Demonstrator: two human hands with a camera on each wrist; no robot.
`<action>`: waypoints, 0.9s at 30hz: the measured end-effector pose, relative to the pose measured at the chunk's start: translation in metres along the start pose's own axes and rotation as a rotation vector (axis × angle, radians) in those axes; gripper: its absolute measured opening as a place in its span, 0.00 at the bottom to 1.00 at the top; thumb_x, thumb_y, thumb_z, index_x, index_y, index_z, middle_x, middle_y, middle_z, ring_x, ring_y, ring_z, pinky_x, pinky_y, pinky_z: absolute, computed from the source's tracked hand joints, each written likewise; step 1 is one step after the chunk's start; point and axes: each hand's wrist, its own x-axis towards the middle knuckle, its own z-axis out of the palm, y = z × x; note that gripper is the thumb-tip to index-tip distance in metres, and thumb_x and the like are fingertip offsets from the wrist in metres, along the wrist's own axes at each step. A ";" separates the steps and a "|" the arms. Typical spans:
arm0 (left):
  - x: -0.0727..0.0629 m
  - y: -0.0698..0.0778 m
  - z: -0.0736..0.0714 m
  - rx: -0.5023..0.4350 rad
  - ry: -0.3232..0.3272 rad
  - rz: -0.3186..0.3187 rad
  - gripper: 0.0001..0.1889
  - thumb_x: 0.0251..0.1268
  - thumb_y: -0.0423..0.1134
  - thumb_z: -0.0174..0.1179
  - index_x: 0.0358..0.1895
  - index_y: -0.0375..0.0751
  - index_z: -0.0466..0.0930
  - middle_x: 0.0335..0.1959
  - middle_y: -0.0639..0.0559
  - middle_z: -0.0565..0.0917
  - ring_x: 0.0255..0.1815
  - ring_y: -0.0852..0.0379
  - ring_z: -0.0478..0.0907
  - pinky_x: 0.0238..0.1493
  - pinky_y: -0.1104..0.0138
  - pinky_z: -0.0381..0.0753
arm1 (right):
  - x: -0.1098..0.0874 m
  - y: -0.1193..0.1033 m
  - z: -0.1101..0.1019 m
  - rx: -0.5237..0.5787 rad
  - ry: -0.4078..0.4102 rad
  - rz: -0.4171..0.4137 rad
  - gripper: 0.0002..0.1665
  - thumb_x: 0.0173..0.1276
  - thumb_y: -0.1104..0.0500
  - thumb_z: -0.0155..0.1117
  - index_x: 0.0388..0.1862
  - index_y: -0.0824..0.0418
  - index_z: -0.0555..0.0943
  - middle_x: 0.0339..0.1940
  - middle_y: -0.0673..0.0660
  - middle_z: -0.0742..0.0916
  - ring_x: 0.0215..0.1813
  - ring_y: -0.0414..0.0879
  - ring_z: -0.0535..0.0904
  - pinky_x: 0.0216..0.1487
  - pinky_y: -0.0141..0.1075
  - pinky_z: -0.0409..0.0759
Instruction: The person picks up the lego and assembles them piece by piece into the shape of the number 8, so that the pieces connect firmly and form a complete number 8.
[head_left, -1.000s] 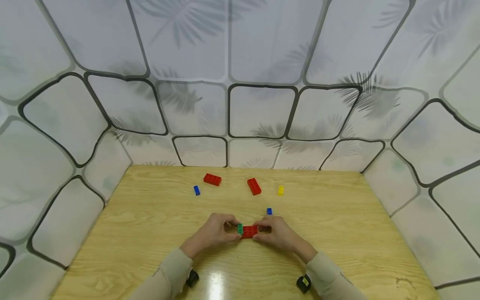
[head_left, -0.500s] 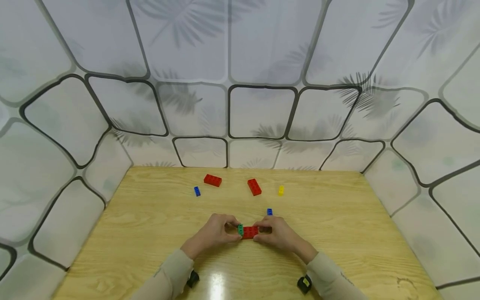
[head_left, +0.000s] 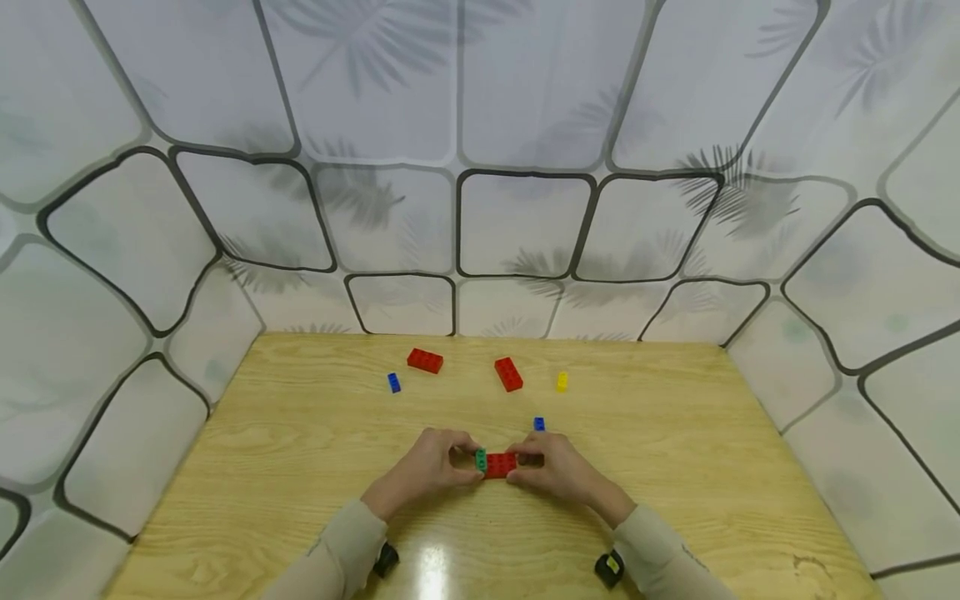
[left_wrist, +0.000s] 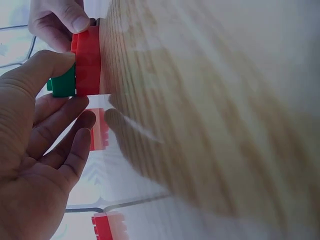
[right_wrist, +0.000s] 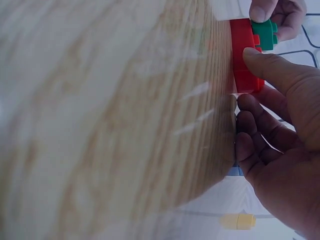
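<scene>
Green brick [head_left: 481, 460] sits on the red brick [head_left: 500, 466], between left hand [head_left: 431, 463], pinching green, and right hand [head_left: 557, 467], pinching red. Seating it seems the step; next likely calls for firm downward pressure.

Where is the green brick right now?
In the head view, the green brick, pinched by the left hand, is below centre, atop the left end of the nearest red brick.

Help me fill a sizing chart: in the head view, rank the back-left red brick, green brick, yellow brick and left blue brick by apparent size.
1. Back-left red brick
2. Green brick, though nearness helps
3. Yellow brick and left blue brick: too alike to rank
</scene>
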 end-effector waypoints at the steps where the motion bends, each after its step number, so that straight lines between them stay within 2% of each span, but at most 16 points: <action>1: 0.000 0.000 0.000 0.005 0.000 0.001 0.11 0.62 0.41 0.77 0.46 0.45 0.90 0.43 0.54 0.92 0.38 0.61 0.81 0.41 0.71 0.79 | 0.000 0.000 0.000 0.002 -0.002 0.001 0.22 0.72 0.47 0.74 0.59 0.58 0.88 0.40 0.44 0.86 0.40 0.34 0.77 0.43 0.30 0.78; 4: 0.000 0.000 0.000 0.006 0.001 0.006 0.12 0.62 0.41 0.77 0.46 0.44 0.90 0.43 0.54 0.92 0.37 0.61 0.80 0.40 0.71 0.78 | 0.000 0.001 0.001 0.003 -0.002 0.001 0.22 0.72 0.47 0.74 0.59 0.58 0.88 0.40 0.44 0.86 0.40 0.35 0.77 0.43 0.30 0.78; 18: -0.001 0.002 0.000 -0.009 0.017 -0.020 0.13 0.61 0.42 0.78 0.47 0.43 0.90 0.43 0.54 0.91 0.41 0.60 0.82 0.45 0.69 0.81 | 0.000 -0.001 -0.002 -0.011 0.014 -0.012 0.23 0.71 0.48 0.74 0.58 0.60 0.88 0.39 0.45 0.86 0.39 0.34 0.77 0.42 0.30 0.78; 27: -0.005 0.001 0.005 -0.079 0.036 -0.054 0.14 0.63 0.43 0.77 0.49 0.46 0.87 0.44 0.57 0.88 0.45 0.58 0.83 0.49 0.66 0.82 | -0.001 0.000 0.000 -0.002 0.016 -0.009 0.22 0.72 0.49 0.74 0.59 0.59 0.88 0.40 0.45 0.86 0.40 0.34 0.77 0.43 0.30 0.78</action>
